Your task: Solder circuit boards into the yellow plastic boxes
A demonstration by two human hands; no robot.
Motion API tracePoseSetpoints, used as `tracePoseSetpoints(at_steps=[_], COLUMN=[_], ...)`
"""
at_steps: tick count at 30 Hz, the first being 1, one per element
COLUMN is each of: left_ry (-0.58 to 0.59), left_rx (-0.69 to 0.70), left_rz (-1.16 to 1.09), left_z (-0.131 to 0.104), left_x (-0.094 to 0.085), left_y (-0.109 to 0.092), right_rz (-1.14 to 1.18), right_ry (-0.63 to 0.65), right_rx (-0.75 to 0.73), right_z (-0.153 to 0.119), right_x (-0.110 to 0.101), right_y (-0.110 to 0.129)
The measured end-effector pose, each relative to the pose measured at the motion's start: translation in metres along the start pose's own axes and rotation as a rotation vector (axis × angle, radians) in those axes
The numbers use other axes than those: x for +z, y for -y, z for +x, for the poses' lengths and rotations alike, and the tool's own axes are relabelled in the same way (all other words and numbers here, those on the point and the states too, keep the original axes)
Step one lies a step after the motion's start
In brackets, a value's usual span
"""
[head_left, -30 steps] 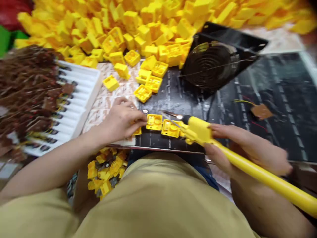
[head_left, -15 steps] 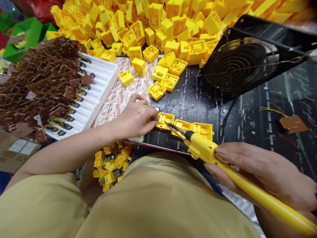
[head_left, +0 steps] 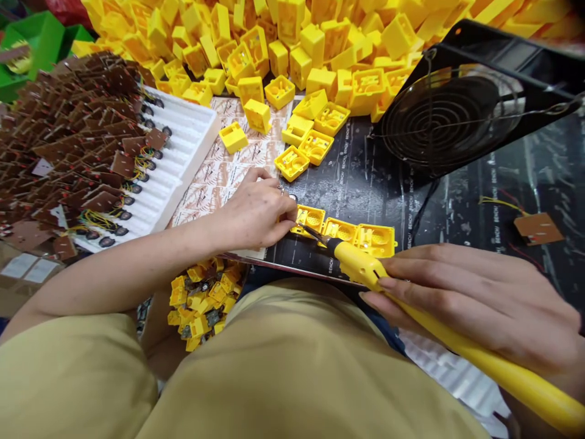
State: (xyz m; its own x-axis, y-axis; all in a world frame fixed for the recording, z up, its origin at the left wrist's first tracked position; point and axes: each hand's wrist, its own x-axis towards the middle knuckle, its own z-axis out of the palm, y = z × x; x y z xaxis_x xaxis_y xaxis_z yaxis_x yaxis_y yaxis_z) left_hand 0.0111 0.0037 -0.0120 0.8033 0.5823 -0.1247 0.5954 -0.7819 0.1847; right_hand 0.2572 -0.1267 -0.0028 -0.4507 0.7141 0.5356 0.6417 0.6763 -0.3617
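My right hand [head_left: 475,299] is wrapped round a yellow soldering iron [head_left: 359,261] with a long thick handle. The iron's dark tip points left, into the near left corner of a small open yellow plastic case [head_left: 314,214]. At that same corner the fingers of my left hand [head_left: 260,210] are pinched together; what they hold is hidden. Just beyond these fingertips a small round part [head_left: 293,197] shows. Two more open yellow cases, a middle one [head_left: 340,230] and a right one [head_left: 377,239], stand in a row with the first.
A black fan [head_left: 439,122] stands at the right rear. Yellow cases [head_left: 301,61] are heaped along the back. Brown circuit boards [head_left: 77,134] with wires cover a white foam tray [head_left: 183,146] at left. One wired board [head_left: 539,228] lies at right.
The soldering iron's tip has moved slightly left, closer to my left fingertips. My right hand has shifted a little left and up with it. The view has shifted slightly.
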Motion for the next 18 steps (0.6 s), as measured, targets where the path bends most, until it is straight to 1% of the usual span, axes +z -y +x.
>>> tracePoseSetpoints(at_steps=[1, 4, 8, 12, 18], left_ry=[0.003, 0.003, 0.043, 0.076, 0.073], left_rx=[0.000, 0.010, 0.016, 0.017, 0.038], left_rz=[0.006, 0.023, 0.038, 0.059, 0.039], left_z=[0.000, 0.002, 0.003, 0.005, 0.005], left_x=[0.000, -0.001, -0.005, -0.008, -0.008], left_y=[0.000, 0.000, -0.001, -0.001, 0.001], right_rz=[0.013, 0.029, 0.028, 0.045, 0.016], right_ry=[0.007, 0.000, -0.003, -0.031, -0.021], right_rx=[0.007, -0.038, 0.017, 0.004, 0.043], right_z=[-0.001, -0.011, -0.026, -0.029, -0.017], right_x=[-0.002, -0.009, -0.013, -0.011, 0.004], right_y=[-0.001, -0.011, -0.024, -0.020, -0.013])
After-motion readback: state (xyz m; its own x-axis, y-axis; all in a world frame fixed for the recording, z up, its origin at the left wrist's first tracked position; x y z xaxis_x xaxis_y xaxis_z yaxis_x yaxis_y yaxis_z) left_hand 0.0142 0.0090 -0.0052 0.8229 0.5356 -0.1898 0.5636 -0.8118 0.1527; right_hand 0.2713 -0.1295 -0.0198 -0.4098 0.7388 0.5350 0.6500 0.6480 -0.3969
